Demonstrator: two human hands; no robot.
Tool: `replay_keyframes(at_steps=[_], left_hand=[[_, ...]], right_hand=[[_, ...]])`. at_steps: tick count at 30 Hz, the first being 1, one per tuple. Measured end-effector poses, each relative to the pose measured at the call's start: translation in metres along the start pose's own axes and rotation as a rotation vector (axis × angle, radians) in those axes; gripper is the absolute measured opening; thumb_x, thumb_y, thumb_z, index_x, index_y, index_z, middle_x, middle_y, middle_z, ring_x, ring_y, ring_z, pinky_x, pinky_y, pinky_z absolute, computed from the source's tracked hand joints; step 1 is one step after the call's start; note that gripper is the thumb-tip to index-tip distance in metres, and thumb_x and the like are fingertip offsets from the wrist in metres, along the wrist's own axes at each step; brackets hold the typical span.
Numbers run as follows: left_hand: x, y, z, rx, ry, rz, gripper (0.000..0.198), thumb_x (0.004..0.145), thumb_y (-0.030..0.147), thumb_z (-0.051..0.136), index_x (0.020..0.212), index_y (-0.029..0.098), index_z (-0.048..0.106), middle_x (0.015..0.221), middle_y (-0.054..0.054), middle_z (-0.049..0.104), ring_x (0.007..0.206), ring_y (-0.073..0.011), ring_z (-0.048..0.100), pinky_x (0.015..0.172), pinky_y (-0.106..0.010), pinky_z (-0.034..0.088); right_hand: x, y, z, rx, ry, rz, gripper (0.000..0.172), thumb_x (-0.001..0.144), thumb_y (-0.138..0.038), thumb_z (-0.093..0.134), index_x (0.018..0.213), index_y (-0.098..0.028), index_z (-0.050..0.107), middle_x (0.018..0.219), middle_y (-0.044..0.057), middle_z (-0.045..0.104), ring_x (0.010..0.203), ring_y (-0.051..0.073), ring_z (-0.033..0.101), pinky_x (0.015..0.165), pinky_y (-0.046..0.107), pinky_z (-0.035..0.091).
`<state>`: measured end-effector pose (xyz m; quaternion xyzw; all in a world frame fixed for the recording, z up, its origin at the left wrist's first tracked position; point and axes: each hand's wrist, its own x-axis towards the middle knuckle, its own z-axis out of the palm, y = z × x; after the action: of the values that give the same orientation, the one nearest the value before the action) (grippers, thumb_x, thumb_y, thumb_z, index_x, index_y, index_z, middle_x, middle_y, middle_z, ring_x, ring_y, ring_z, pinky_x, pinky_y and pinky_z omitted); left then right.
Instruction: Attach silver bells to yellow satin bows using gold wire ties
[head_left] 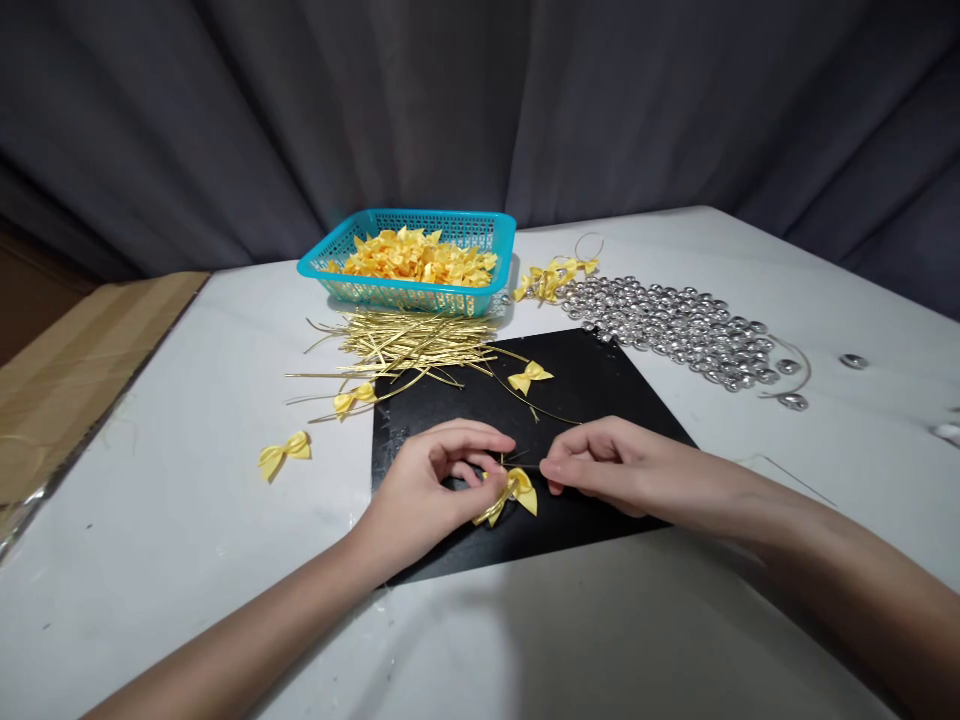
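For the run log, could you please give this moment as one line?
left hand: pinching yellow bow | right hand: at bow | under: black mat

surface: white table | centre: flat black rectangular mat | far: teal plastic mesh basket of yellow bows, loose heap of gold wire ties | right: spread of silver beads | left: brown cardboard sheet, single yellow ribbon bow
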<state>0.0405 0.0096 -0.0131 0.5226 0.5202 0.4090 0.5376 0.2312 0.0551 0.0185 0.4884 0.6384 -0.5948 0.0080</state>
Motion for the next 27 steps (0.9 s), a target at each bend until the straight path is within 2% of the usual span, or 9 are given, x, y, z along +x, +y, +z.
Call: replay_keyframes(at_steps=[13,27], left_hand=[[0.0007,-0.0002,-0.0001,0.028,-0.008,-0.001,0.018,0.066,0.011,0.068,0.084,0.012,0.071,0.093,-0.006,0.066,0.066,-0.0083,0.059,0.053,-0.017,0.045],[-0.0006,0.0013,-0.0016,0.063,-0.030,-0.009,0.019,0.068,0.013,0.066,0.087,0.013,0.070,0.098,-0.007,0.065,0.068,-0.0089,0.061,0.053,-0.017,0.043]], right_hand=[[0.0022,0.0047,0.0036,0.150,-0.084,0.017,0.042,0.079,-0.057,0.058,0.075,-0.016,0.053,0.045,-0.010,0.024,0.040,0.004,0.017,0.038,0.022,0.009],[0.0021,0.0033,0.0035,0.147,-0.088,0.013,0.040,0.078,-0.056,0.058,0.076,-0.016,0.053,0.044,-0.011,0.023,0.039,0.004,0.015,0.038,0.021,0.008]])
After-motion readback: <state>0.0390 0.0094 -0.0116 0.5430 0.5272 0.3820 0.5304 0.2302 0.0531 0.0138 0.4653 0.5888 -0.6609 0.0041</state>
